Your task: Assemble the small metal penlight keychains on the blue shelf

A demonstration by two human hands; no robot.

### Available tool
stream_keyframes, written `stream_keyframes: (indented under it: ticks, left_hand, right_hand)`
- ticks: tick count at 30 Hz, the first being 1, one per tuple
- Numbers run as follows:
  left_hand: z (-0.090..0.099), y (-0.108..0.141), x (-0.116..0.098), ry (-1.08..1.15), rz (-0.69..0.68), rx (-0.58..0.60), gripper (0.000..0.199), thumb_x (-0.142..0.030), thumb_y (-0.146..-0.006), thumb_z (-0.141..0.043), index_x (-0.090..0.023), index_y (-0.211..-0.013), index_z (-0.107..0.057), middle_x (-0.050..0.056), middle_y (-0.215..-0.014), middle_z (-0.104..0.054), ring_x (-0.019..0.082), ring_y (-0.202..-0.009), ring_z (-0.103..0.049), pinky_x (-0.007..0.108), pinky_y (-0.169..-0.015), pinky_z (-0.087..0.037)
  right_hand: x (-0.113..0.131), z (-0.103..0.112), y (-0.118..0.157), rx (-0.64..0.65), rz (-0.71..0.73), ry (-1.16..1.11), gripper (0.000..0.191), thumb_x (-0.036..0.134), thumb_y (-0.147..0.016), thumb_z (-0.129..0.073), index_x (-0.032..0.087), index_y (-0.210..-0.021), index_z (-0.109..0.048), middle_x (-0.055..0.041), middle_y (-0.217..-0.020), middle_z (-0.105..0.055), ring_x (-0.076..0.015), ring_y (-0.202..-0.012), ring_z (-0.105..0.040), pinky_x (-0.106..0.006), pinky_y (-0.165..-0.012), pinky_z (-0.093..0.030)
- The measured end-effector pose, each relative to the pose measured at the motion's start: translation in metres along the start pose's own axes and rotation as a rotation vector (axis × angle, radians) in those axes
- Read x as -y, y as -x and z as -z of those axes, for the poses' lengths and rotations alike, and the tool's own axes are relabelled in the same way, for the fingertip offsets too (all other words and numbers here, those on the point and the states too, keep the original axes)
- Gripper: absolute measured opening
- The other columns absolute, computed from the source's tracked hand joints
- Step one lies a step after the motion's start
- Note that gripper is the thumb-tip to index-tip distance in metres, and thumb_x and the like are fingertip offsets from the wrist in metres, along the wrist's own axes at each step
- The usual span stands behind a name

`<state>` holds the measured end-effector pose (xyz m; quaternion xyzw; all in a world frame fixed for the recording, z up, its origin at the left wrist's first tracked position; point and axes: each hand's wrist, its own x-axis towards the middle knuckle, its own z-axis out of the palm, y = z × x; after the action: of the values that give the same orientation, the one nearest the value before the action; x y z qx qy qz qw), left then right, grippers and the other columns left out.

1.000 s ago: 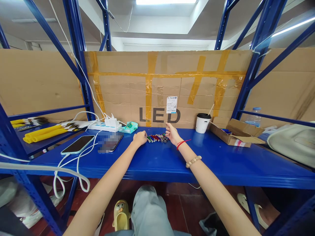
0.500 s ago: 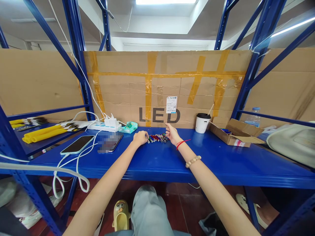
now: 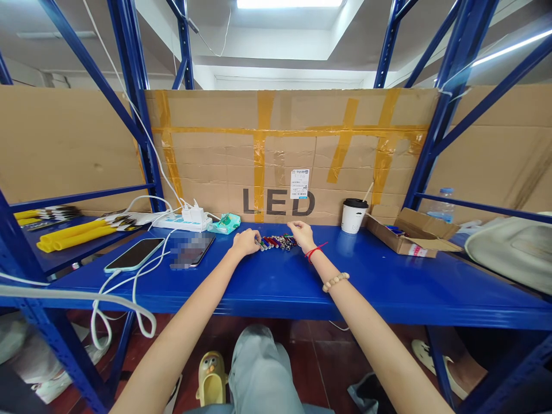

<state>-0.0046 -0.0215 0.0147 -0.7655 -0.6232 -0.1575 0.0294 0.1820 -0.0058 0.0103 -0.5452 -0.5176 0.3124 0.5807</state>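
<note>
Left hand down on blue shelf, fingers at left end of row of small multicoloured items. Right hand at right end, fingers curled, red string and beaded bracelet on that arm. Far side: cardboard panel marked LED. Off left, two phones, white cables, power strip, green packet. Off right, lidded paper cup, then open carton. Yellow slipper below, near side.
</note>
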Motion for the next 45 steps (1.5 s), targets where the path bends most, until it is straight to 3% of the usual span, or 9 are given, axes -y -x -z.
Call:
stream_keyframes:
  ticks: [3,8,15,21,27,32,37,45]
  left_hand:
    - [0.003,0.003,-0.001,-0.036,0.013,-0.018,0.016,-0.021,-0.07,-0.06,-0.024,-0.085,-0.066,0.005,-0.104,-0.058,0.021,-0.096,-0.056,0.033,-0.088,-0.041]
    - [0.001,0.003,0.0,-0.057,-0.008,-0.017,0.013,-0.022,-0.07,-0.061,-0.024,-0.08,-0.069,0.007,-0.103,-0.056,0.023,-0.101,-0.052,0.035,-0.09,-0.039]
    - [0.0,0.001,-0.004,-0.013,0.065,-0.087,0.026,-0.034,-0.078,-0.047,-0.021,-0.081,-0.07,0.009,-0.108,-0.056,0.025,-0.106,-0.048,0.036,-0.092,-0.039]
    - [0.003,-0.001,-0.004,0.09,0.132,-0.147,0.036,-0.02,-0.083,-0.033,-0.015,-0.087,-0.069,0.012,-0.107,-0.056,0.024,-0.102,-0.053,0.034,-0.088,-0.042]
    - [0.002,-0.001,-0.006,0.167,0.121,-0.179,0.035,-0.022,-0.083,-0.033,-0.014,-0.083,-0.067,0.01,-0.102,-0.057,0.023,-0.092,-0.057,0.032,-0.081,-0.045]
    - [0.003,0.0,-0.009,0.185,0.087,-0.233,0.031,-0.024,-0.082,-0.034,-0.016,-0.076,-0.064,0.007,-0.096,-0.058,0.022,-0.088,-0.057,0.032,-0.075,-0.046]
    - [0.001,0.0,-0.008,0.165,0.021,-0.199,0.03,-0.026,-0.084,-0.032,-0.018,-0.073,-0.059,0.006,-0.095,-0.055,0.02,-0.086,-0.056,0.031,-0.071,-0.044]
    - [-0.001,0.002,-0.009,0.136,-0.186,-0.161,0.016,-0.019,-0.08,-0.037,-0.02,-0.081,-0.053,0.003,-0.093,-0.054,0.018,-0.089,-0.055,0.026,-0.065,-0.041]
  right_hand:
    - [-0.002,0.005,0.0,-0.107,0.067,0.433,0.012,0.032,-0.07,-0.058,0.023,-0.076,-0.065,0.0006,-0.072,-0.063,-0.0184,-0.077,-0.058,-0.027,-0.065,-0.04]
    - [-0.005,0.009,0.002,-0.027,0.104,0.658,0.012,0.025,-0.07,-0.059,0.026,-0.077,-0.069,-0.0009,-0.084,-0.068,-0.0222,-0.089,-0.061,-0.029,-0.071,-0.044]
    - [-0.007,0.009,0.002,0.118,0.188,0.622,0.009,0.02,-0.071,-0.063,0.024,-0.073,-0.07,-0.0012,-0.083,-0.069,-0.0204,-0.086,-0.062,-0.028,-0.069,-0.045]
    - [-0.009,0.008,0.0,0.217,0.299,0.679,0.012,0.026,-0.078,-0.06,0.023,-0.08,-0.071,-0.0027,-0.091,-0.069,-0.0214,-0.09,-0.061,-0.029,-0.069,-0.044]
    - [-0.006,0.005,0.004,0.332,0.385,0.854,0.019,0.029,-0.084,-0.053,0.026,-0.093,-0.07,-0.0017,-0.096,-0.068,-0.0224,-0.095,-0.059,-0.031,-0.072,-0.042]
    - [0.001,0.007,0.01,0.318,0.35,0.967,0.02,0.029,-0.085,-0.054,0.028,-0.096,-0.069,0.0016,-0.102,-0.067,-0.0193,-0.1,-0.057,-0.029,-0.078,-0.042]
    - [0.001,0.008,0.01,0.288,0.345,0.998,0.018,0.035,-0.083,-0.056,0.028,-0.093,-0.07,0.0018,-0.099,-0.068,-0.0189,-0.099,-0.058,-0.028,-0.078,-0.042]
    - [-0.003,0.004,0.007,0.252,0.361,0.963,0.018,0.037,-0.08,-0.059,0.028,-0.09,-0.071,0.0015,-0.096,-0.069,-0.0184,-0.097,-0.059,-0.026,-0.076,-0.043]
